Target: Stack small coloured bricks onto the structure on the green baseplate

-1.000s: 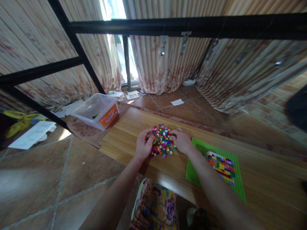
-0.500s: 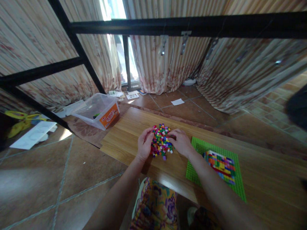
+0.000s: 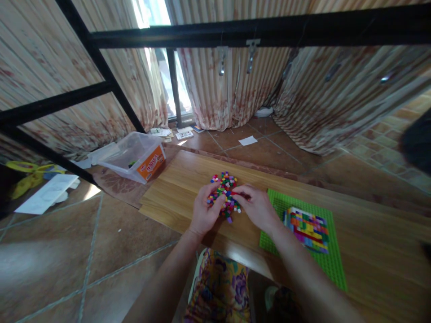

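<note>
A loose pile of tiny multicoloured building bricks point(image 3: 228, 204) lies on the wooden table point(image 3: 175, 179). My left hand point(image 3: 206, 208) curves around the pile's left side, its thumb and forefinger apart over the bricks. From the right, my right hand point(image 3: 256, 207) reaches in with thumb and forefinger pinched at what looks like a small red brick. Beyond my right wrist, a green baseplate point(image 3: 332, 224) carries a block of stacked coloured bricks point(image 3: 310, 229). My right forearm passes over the baseplate's near left part and hides some of it.
A clear plastic box point(image 3: 134, 154) with an orange label stands past the table's left end. Black metal bars point(image 3: 208, 36) cross in front of the striped curtains point(image 3: 215, 94). Papers point(image 3: 248, 141) lie on the tiled floor. My lap in patterned cloth point(image 3: 220, 287) is at the near edge.
My left hand has opened its thumb and forefinger wider over the pile. My right hand's fingertips have moved slightly left, closing in a pinch. The view has shifted a little.
</note>
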Demonstrator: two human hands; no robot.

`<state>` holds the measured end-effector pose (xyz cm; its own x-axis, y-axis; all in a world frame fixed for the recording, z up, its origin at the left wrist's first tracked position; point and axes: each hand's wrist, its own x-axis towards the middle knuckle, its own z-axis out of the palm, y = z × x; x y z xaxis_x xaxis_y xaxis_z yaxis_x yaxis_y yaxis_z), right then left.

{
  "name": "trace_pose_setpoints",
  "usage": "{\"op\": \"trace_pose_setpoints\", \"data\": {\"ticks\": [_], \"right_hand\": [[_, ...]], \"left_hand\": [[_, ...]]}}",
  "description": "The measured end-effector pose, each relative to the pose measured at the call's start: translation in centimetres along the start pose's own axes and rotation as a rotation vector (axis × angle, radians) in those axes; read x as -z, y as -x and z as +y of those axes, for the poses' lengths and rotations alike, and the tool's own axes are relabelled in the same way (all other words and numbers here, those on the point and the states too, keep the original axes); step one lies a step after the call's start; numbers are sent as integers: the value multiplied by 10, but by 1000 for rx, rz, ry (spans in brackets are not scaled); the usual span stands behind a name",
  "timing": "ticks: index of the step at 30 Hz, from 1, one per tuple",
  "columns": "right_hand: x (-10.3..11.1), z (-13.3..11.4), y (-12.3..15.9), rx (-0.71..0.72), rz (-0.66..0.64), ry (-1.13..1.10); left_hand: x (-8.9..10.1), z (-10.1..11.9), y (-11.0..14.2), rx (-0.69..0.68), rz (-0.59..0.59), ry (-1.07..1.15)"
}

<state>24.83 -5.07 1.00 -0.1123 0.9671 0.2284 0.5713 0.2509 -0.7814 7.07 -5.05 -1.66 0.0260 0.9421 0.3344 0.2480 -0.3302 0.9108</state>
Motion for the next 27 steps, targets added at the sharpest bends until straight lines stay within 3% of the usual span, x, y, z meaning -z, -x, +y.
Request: {"op": "trace_pose_setpoints", "data": {"ticks": [4,9,12,18,23,25,27], "right_hand": [[0,-16,24,-61,0,-227],[-8,-20,44,-290,123,-601],[-9,-23,51,-371,144,-725],[-12,-29,55,-367,207,-706],[-17,-21,61,-458,210,-766],[-17,-13,64,-449,198,-663],[-17,-6,66,-391,217,-418]], "left_hand": [[-10,22,12,165,-139,166],[-20,41,23,415,-88,434],[-22,50,28,474,-73,471],[-29,53,36,418,-79,365],[-30,53,41,550,-95,419],[-29,52,43,617,-97,484],[-29,51,45,662,-67,518]]}}
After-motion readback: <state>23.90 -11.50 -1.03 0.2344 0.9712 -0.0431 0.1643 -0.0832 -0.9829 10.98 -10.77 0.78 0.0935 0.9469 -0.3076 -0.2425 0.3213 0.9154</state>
